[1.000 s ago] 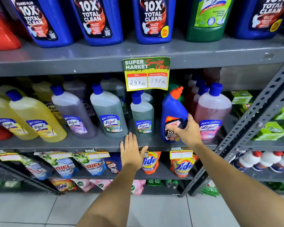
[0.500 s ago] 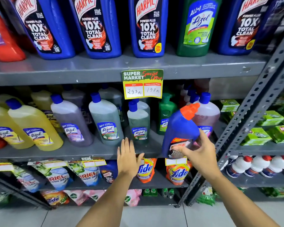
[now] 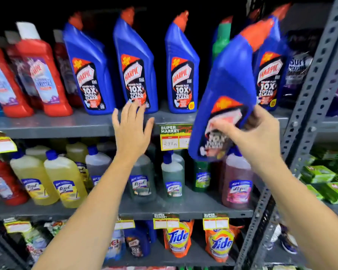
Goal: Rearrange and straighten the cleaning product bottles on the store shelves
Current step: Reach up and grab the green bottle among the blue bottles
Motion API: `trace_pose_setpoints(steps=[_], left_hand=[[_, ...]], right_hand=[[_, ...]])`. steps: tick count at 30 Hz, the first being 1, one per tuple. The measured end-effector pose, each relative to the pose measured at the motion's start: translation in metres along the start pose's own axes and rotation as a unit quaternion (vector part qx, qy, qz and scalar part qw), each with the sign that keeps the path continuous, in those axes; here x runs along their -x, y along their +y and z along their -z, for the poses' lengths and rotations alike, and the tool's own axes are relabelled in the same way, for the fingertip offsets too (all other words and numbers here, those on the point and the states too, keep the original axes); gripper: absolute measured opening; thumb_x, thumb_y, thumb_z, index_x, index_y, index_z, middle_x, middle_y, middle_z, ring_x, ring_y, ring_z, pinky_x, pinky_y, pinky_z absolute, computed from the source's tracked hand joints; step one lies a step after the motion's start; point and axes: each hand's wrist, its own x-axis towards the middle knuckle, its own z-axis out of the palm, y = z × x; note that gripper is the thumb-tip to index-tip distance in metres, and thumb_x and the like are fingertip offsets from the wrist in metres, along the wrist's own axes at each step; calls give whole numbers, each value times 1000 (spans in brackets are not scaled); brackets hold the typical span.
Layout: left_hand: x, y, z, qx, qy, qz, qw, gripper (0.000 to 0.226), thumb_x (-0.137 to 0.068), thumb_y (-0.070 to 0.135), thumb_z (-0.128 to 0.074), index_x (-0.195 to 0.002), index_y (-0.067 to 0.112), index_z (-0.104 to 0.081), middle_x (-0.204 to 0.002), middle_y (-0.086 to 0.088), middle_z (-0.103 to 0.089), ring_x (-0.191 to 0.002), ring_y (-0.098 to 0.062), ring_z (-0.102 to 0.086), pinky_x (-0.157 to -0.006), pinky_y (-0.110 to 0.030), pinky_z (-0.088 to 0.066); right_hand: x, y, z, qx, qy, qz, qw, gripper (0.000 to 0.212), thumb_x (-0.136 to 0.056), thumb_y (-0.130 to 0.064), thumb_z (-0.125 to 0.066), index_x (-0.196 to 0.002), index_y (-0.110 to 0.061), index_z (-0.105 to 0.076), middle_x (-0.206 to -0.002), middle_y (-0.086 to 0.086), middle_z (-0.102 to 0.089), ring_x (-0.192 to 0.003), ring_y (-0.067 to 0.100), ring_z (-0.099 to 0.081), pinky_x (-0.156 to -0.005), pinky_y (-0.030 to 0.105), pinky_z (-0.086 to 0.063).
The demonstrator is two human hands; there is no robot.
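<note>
The right hand is clamped low on a blue Harpic bottle held in the air, its long axis leaning toward one o'clock, with the open slot on the upper shelf at twelve o'clock, while the left hand hovers with fingers spread at nine o'clock.
</note>
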Motion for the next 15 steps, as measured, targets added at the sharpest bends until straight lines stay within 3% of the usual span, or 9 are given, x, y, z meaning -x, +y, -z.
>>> trace_pose_setpoints(steps=[2,4,7,11,15], left_hand=[[-6,0,1,-12,-44,0,999,39,-100,40,-36,-103,14,-64,-110,-9,-66,-107,-30,-59,-91,-45,-37],[-5,2,3,-1,-39,5,999,38,-99,40,-39,-79,15,-60,-80,-8,-66,-81,-33,-60,-73,-42,-38],[-4,3,3,-8,-37,10,999,37,-99,40,-39,-84,18,-64,-79,-1,-67,-81,-27,-61,-72,-40,-36],[-3,1,0,2,-35,14,999,40,-99,43,-37,-97,18,-69,-91,2,-71,-89,-23,-63,-78,-40,-39],[-2,1,0,5,-27,22,999,39,-99,43,-38,-97,19,-69,-88,3,-70,-86,-21,-63,-77,-38,-36]], right_hand=[[-38,-14,-19,17,17,5,1000,50,-55,-53,-86,-90,-21,-71,-85,-8,-76,-79,7,-71,-74,33,-58],[-70,-24,-40,63,20,1,998,61,-52,-61,-81,-92,-16,-71,-88,-4,-75,-83,14,-71,-77,40,-57],[-99,-26,-72,147,8,-8,989,61,-52,-67,-76,-88,-19,-67,-89,-4,-72,-80,14,-65,-65,29,-49],[-108,-14,-100,210,-31,-30,977,63,-57,-69,-76,-95,-20,-64,-97,-2,-70,-93,24,-66,-77,39,-51],[-104,-6,-108,238,-21,-42,970,70,-60,-75,-70,-102,-21,-61,-105,0,-67,-98,25,-65,-76,37,-49]])
